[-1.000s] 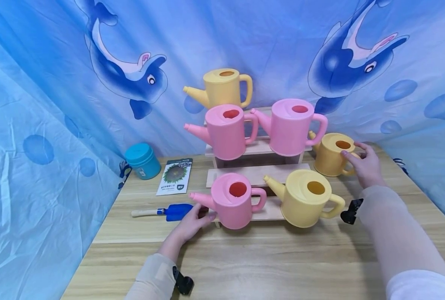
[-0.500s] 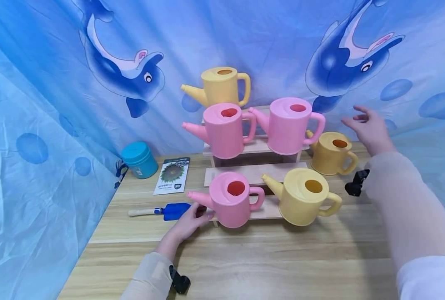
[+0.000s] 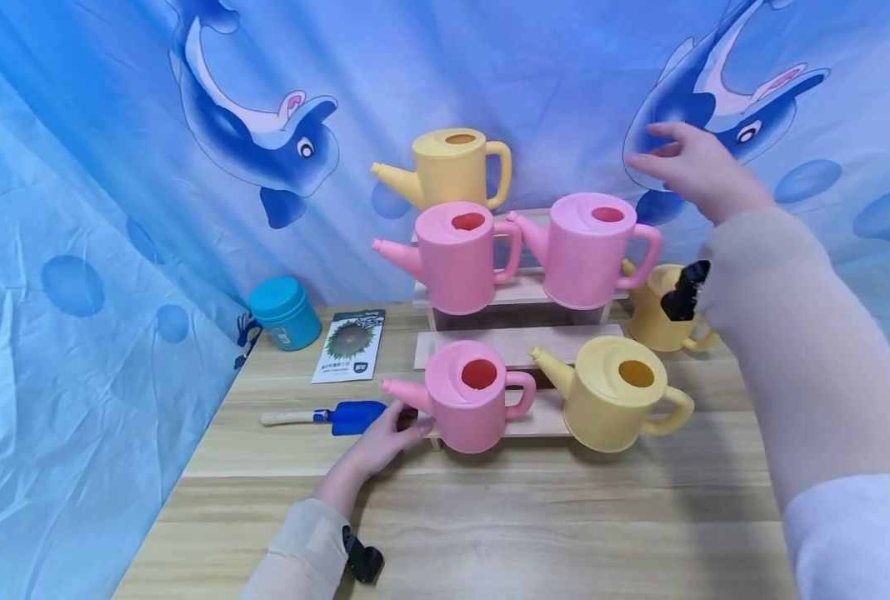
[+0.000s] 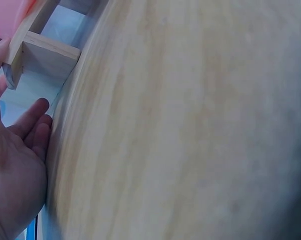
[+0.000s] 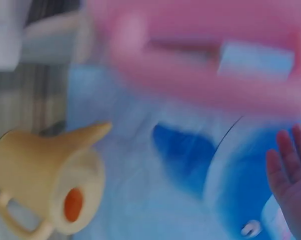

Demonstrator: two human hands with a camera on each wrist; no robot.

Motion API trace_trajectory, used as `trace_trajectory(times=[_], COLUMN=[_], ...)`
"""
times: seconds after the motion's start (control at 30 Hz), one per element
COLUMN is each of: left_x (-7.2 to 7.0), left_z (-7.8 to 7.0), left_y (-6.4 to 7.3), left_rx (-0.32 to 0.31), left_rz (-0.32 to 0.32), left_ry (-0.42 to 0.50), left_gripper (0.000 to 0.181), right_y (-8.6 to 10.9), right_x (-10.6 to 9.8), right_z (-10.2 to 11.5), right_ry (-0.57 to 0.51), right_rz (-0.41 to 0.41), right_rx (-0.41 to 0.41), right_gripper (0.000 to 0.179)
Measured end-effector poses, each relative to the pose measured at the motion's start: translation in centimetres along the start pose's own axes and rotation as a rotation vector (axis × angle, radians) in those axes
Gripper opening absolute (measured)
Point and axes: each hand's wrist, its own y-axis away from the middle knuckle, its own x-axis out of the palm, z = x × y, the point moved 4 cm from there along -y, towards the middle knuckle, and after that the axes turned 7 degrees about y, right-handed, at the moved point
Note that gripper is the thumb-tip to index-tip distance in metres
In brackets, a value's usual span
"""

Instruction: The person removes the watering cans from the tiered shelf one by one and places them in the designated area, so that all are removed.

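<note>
My left hand (image 3: 385, 437) pinches the left end of the lowest step of a wooden stand (image 3: 520, 346), thumb in front; the left wrist view shows its other fingers (image 4: 33, 125) loosely bent near the tabletop. Just above that hand is the spout of a pink watering can (image 3: 463, 408). My right hand (image 3: 696, 167) is raised in the air, holding nothing, above and right of another pink watering can (image 3: 591, 250). Its forearm partly covers a yellow watering can (image 3: 651, 321) on the table, seen whole in the right wrist view.
More cans stand on the steps: a yellow one (image 3: 617, 396) low right, a pink one (image 3: 456, 262) mid left, a yellow one (image 3: 452, 171) on top. Left lie a blue trowel (image 3: 355, 417) and seed packet (image 3: 347, 346), beside a teal jar (image 3: 283, 312). A dolphin curtain (image 3: 445, 67) hangs behind.
My right hand has let go of the yellow watering can on the table at the right, then risen and moved left toward the upper steps. The left hand has stayed at the stand.
</note>
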Motion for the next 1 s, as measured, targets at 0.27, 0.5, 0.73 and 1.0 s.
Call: trace_trajectory(times=[0.27,0.5,0.73,1.0], left_x=[0.2,0.4,0.0,0.0], left_z=[-0.1,0.0,0.2,0.2], left_y=[-0.1,-0.4,-0.2,-0.2], left_rx=[0.006,0.018,0.026,0.053], left_rz=[0.007,0.016,-0.011,0.004], left_ry=[0.01,0.005,-0.013,0.005], left_gripper=[0.072,0.072,0.071,0.067], right_y=[-1.5,-2.7,-3.0,-3.6], right_x=[3.0,5.6,8.3,9.6], right_z=[6.8,10.6,13.7,15.8], right_ry=[0.057,0.106,0.104,0.135], right_rz=[0.106,0.151,0.132,0.121], right_rx=[-0.126,-0.223,-0.243,-0.225], right_gripper=[0.084,0.081,0.088,0.093])
